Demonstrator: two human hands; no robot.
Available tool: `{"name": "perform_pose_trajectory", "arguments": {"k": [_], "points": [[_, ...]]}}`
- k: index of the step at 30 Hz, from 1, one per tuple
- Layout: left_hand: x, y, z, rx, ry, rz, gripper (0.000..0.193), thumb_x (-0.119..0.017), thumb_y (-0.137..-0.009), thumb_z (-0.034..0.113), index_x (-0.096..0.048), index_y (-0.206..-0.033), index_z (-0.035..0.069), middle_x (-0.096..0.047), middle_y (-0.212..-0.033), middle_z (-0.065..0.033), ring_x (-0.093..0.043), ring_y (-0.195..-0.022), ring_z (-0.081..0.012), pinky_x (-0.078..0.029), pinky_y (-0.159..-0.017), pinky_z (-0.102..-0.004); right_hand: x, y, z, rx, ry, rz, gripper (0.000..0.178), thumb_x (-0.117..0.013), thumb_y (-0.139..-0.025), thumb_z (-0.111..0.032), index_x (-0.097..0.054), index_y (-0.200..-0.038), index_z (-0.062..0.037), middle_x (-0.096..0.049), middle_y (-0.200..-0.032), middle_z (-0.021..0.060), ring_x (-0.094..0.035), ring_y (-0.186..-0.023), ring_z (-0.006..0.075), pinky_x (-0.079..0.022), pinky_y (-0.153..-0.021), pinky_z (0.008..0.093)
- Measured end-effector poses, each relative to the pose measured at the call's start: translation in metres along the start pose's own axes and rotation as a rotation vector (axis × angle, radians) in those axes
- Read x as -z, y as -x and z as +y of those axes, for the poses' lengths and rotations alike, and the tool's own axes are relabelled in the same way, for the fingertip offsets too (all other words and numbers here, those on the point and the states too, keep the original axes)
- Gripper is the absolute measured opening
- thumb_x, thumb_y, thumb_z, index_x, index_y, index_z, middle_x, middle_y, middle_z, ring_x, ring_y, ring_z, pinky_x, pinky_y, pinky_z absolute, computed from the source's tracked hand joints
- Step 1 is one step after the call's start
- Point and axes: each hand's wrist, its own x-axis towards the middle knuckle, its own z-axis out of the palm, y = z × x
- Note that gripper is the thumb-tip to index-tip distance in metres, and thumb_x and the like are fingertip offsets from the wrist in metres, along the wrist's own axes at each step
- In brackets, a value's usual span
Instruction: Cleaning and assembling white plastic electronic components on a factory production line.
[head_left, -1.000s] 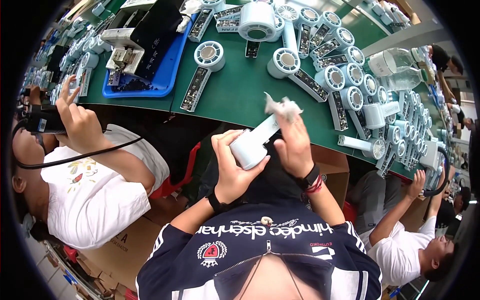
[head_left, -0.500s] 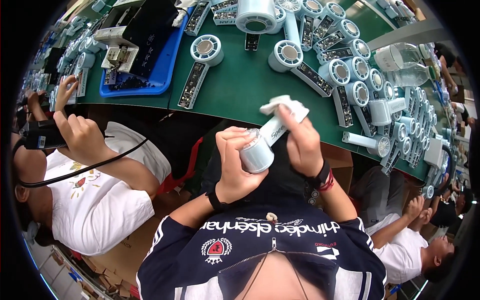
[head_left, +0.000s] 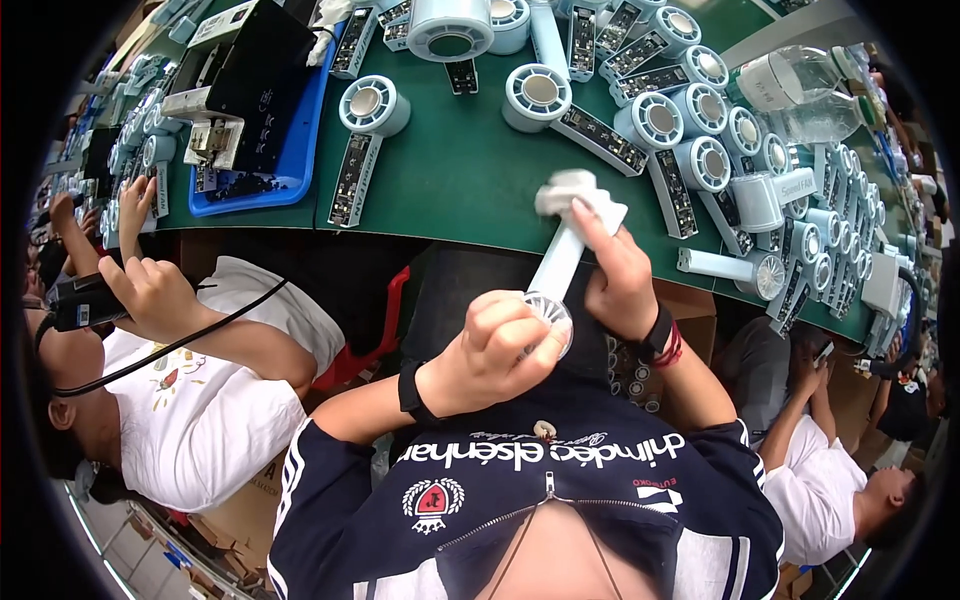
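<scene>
**A:** so what's in the hands right now?

**B:** a small pale-blue handheld fan, held up in front of the chest, just off the near edge of the green table. The left hand is wrapped shut around the round head end, fingers curled over the grille. The right hand is closed on the handle further up, pressing a white cloth against it with the fingertips.

**A:** is the fan touching the table?

**B:** nope, it's in the air, tilted, head toward the body and handle pointing at the table.

**A:** and the rest of the bench?

**B:** loads more of the same fans laid in rows along the right side, plus 2 lying apart nearer the middle. There's a blue tray at the left with a black box in it, and a clear bottle far right.

**A:** anyone else around?

**B:** a person in a white shirt on the left with a hand raised, and another in white at lower right.
</scene>
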Motion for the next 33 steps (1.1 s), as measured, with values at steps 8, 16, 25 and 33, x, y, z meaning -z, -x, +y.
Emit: {"name": "perform_pose_trajectory", "arguments": {"k": [8,16,25,33], "points": [[0.002,-0.013,-0.003,-0.488,-0.158,-0.236,0.025,-0.064,-0.074,0.008,-0.061,-0.099,0.011,-0.046,-0.103,-0.0030,-0.047,-0.108,-0.0220,-0.047,-0.093,-0.0369,0.021,0.000,-0.011,0.197,0.008,-0.155,0.065,-0.059,-0.062,0.015,-0.057,-0.125,0.0022,-0.065,-0.111,0.0212,-0.063,-0.103,0.0418,-0.049,-0.090,0.0474],[-0.013,0.005,0.002,-1.063,-0.774,-0.509,0.081,-0.081,-0.043,0.013,-0.054,-0.120,0.008,-0.052,-0.112,-0.0002,-0.048,-0.116,-0.0172,-0.039,-0.106,-0.0327,0.029,0.002,-0.017,0.274,-0.088,-0.427,0.063,-0.065,-0.064,0.010,-0.056,-0.126,0.0012,-0.064,-0.111,0.0219,-0.062,-0.105,0.0408,-0.049,-0.093,0.0449],[0.005,-0.014,-0.013,-0.950,-0.501,-0.510,0.078,-0.079,-0.054,0.013,-0.050,-0.127,0.005,-0.053,-0.113,-0.0026,-0.049,-0.116,-0.0202,-0.038,-0.107,-0.0324,0.060,-0.007,0.022,-0.103,0.151,-0.201,0.070,-0.062,-0.068,0.011,-0.049,-0.136,0.0007,-0.062,-0.117,0.0244,-0.062,-0.109,0.0340,-0.048,-0.094,0.0347],[0.019,-0.054,0.011,0.111,0.525,-0.162,0.065,-0.083,-0.056,0.008,-0.053,-0.113,0.005,-0.046,-0.111,-0.0103,-0.049,-0.109,-0.0263,-0.043,-0.097,-0.0373,0.005,0.048,-0.024,0.047,0.420,0.417,0.060,-0.070,-0.073,-0.001,-0.053,-0.130,0.0022,-0.062,-0.116,0.0212,-0.061,-0.106,0.0390,-0.047,-0.095,0.0411]]}}
